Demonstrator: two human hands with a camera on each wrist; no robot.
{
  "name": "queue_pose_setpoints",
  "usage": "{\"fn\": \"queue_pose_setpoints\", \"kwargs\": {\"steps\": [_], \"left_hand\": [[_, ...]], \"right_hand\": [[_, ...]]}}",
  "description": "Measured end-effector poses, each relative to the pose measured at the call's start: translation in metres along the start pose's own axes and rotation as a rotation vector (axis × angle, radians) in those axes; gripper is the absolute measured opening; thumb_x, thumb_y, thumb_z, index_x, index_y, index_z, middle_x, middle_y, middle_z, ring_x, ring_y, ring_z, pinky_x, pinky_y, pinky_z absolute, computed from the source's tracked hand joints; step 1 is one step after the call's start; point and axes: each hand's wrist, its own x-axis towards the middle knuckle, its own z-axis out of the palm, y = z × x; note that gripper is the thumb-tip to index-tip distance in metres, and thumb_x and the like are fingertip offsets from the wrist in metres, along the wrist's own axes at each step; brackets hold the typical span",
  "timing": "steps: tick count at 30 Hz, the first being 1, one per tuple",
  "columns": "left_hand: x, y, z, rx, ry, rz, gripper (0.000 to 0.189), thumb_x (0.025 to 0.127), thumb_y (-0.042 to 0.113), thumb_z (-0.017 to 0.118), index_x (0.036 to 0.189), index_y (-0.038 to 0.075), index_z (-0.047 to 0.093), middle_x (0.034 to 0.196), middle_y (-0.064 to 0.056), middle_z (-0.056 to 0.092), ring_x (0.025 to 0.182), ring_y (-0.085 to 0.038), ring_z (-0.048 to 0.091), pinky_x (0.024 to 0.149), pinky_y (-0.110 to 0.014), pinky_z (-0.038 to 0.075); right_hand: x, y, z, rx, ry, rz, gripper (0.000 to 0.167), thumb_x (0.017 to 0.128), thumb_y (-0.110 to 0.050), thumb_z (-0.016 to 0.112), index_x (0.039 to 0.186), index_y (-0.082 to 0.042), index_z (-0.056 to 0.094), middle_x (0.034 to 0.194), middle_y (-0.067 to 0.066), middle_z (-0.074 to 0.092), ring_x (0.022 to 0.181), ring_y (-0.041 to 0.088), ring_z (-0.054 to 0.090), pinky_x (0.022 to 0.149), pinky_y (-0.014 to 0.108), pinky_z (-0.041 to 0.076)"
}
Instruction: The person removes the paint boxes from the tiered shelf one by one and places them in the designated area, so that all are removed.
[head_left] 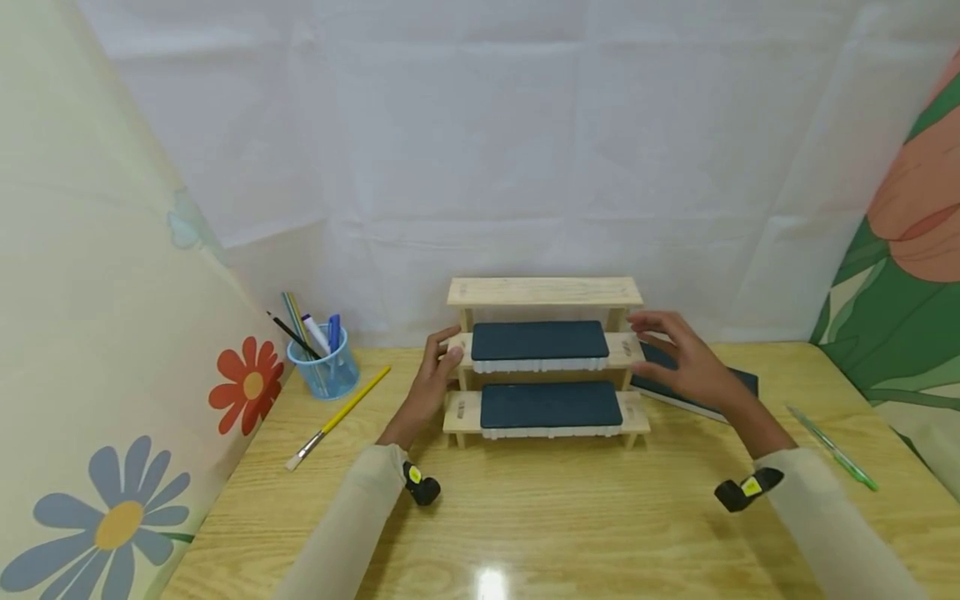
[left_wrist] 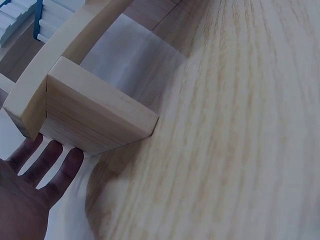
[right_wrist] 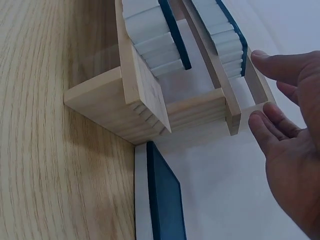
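I have a three-tier wooden stand (head_left: 545,292) upright on a pale wood-grain counter (head_left: 525,517), between the two hands. The left hand (head_left: 430,383) is at the left end of the middle tier, its fingers fairly straight and slightly parted; the tips lie right at the wood, and I cannot tell whether they press on it. The right hand (head_left: 690,367) is at the right end of the same tier, thumb and fingers spread, holding nothing.

I count two boxes with dark-blue tops and ribbed white sides: the lower box (head_left: 551,406) lies on the bottom tier, the upper box (head_left: 539,342) on the middle tier, each with wood showing at both ends. One flat dark-blue item (head_left: 738,382) with a white edge lies on the counter right of the stand, partly behind the right hand. I also count one yellow paintbrush (head_left: 348,408), one green-ended pen (head_left: 836,451) and one blue cup (head_left: 330,379) holding several pens and pencils, too overlapped to number.

The counter's back edge runs close behind the stand, by a white cloth (head_left: 450,167). In front, a wide stretch of wood reaches between the two sleeves (head_left: 352,517).
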Motion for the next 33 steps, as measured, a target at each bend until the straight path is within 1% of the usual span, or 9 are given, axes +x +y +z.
{"fn": "queue_pose_setpoints", "kwargs": {"steps": [4,6,9,13,16,18,23,26,33], "left_hand": [[0.0,0.001,-0.001,-0.004,-0.018,-0.006,0.046,0.108,0.047,0.039,0.153,0.039,0.028,0.15,-0.012,0.027,0.134,-0.035,0.037,0.1,-0.061,0.039],[-0.001,0.004,-0.001,-0.013,-0.032,-0.011,0.047,0.109,0.043,0.038,0.154,0.035,0.026,0.152,-0.013,0.025,0.136,-0.036,0.035,0.101,-0.062,0.038],[-0.006,0.017,-0.001,-0.026,-0.046,-0.015,0.049,0.111,0.035,0.037,0.157,0.026,0.024,0.153,-0.017,0.023,0.136,-0.038,0.034,0.102,-0.063,0.036],[-0.011,0.032,0.0,-0.032,-0.05,-0.023,0.05,0.111,0.031,0.037,0.157,0.018,0.023,0.148,-0.02,0.027,0.133,-0.039,0.036,0.101,-0.062,0.037],[-0.011,0.033,0.0,-0.042,-0.043,-0.029,0.05,0.111,0.031,0.038,0.157,0.017,0.024,0.144,-0.021,0.03,0.131,-0.039,0.039,0.1,-0.061,0.038],[-0.01,0.033,0.0,-0.046,-0.038,-0.028,0.049,0.111,0.031,0.038,0.156,0.017,0.025,0.143,-0.021,0.031,0.129,-0.039,0.04,0.1,-0.061,0.038],[-0.009,0.032,0.0,-0.055,-0.033,-0.028,0.049,0.111,0.031,0.039,0.156,0.019,0.026,0.143,-0.021,0.031,0.128,-0.039,0.041,0.099,-0.061,0.038],[-0.009,0.031,0.0,-0.058,-0.033,-0.028,0.049,0.11,0.031,0.039,0.156,0.02,0.026,0.144,-0.021,0.03,0.128,-0.039,0.04,0.099,-0.061,0.038],[-0.009,0.03,0.001,-0.06,-0.036,-0.021,0.05,0.111,0.031,0.038,0.157,0.019,0.024,0.144,-0.02,0.029,0.128,-0.039,0.04,0.099,-0.06,0.038]], "right_hand": [[0.004,0.0,0.003,-0.002,-0.039,0.008,0.066,0.092,0.005,0.069,0.15,-0.002,0.036,0.149,0.015,0.036,0.137,0.039,0.038,0.111,0.042,0.035],[0.006,0.003,0.005,-0.015,-0.059,0.009,0.065,0.093,0.0,0.07,0.15,-0.005,0.037,0.151,0.014,0.036,0.138,0.038,0.039,0.111,0.04,0.036],[0.009,0.001,0.009,-0.02,-0.09,0.019,0.064,0.095,-0.003,0.069,0.151,-0.007,0.037,0.155,0.013,0.033,0.139,0.038,0.039,0.111,0.046,0.036],[0.012,0.0,0.014,-0.009,-0.115,0.019,0.065,0.096,-0.003,0.068,0.153,-0.012,0.037,0.161,0.01,0.025,0.14,0.039,0.038,0.11,0.05,0.036],[0.015,-0.001,0.017,-0.014,-0.123,0.021,0.066,0.097,-0.005,0.068,0.154,-0.014,0.036,0.163,0.007,0.021,0.141,0.039,0.038,0.109,0.049,0.038],[0.018,-0.002,0.019,-0.023,-0.123,0.034,0.065,0.097,-0.008,0.068,0.154,-0.015,0.037,0.163,0.006,0.022,0.14,0.038,0.039,0.109,0.049,0.039],[0.021,-0.003,0.022,-0.039,-0.127,0.086,0.063,0.098,-0.015,0.068,0.153,-0.016,0.038,0.161,0.009,0.026,0.14,0.035,0.04,0.109,0.051,0.038],[0.023,-0.002,0.025,-0.042,-0.135,0.108,0.063,0.098,-0.017,0.069,0.153,-0.016,0.039,0.162,0.011,0.026,0.141,0.036,0.038,0.11,0.052,0.036],[0.026,0.001,0.029,-0.086,-0.137,0.088,0.058,0.098,-0.018,0.069,0.15,-0.018,0.043,0.157,0.011,0.032,0.138,0.036,0.041,0.108,0.056,0.036]]}}
